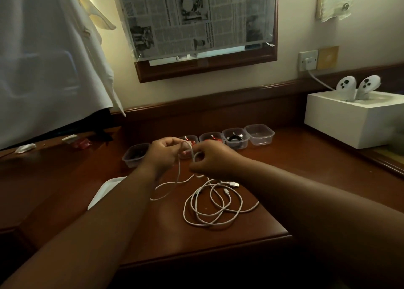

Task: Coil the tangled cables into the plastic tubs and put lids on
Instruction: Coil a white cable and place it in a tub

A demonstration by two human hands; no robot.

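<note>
Home room: wooden desk (153, 234), wall socket (308, 60).

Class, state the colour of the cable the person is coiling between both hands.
White: the cable shows best in the head view, lying looped on the brown desk.

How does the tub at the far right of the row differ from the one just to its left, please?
The rightmost tub looks empty, while its left neighbour holds a dark coiled cable. The rightmost tub also sits slightly farther back. Both are small, clear plastic tubs, lidless, on the wooden desk.
</note>
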